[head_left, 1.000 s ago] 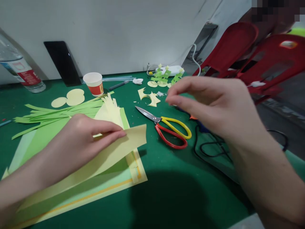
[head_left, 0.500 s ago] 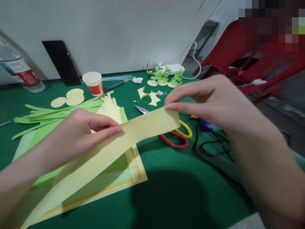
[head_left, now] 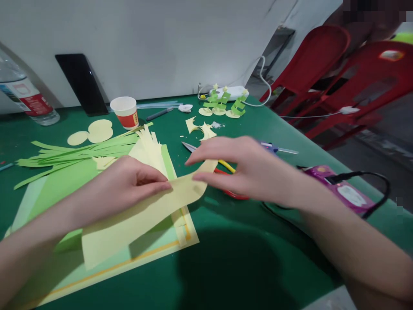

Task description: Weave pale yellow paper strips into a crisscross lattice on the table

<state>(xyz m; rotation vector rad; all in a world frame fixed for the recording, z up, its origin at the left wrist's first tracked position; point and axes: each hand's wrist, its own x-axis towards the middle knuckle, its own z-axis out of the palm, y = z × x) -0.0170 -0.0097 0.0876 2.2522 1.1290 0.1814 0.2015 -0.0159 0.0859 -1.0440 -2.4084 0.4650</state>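
Pinching the pale yellow paper strip between thumb and fingers, the left hand is holding it at a slant above a layered paper sheet on the table's left half. The right hand is standing half open, thumb and forefinger parting around the strip's curling end; whether they are touching it, cannot tell. Labels: one bottle, at the far edge toward the left corner, is wearing a red-and-white label, its print blurring beyond reading; one paper cup is showing a red band with a tiny illegible mark; one purple device, near the right edge, is bearing a white label, also unreadable. Counts: three pale discs are lying left of the cup, two overlapping; three small green paper figures are standing near the far right corner, just before one white power strip; one pair of scissors is lying partly hidden behind the right hand; one dark pen is lying near the far edge. Green strips are overlapping too much for counting. The green table is meeting a pale wall; at least two red chairs are standing beyond its right edge.
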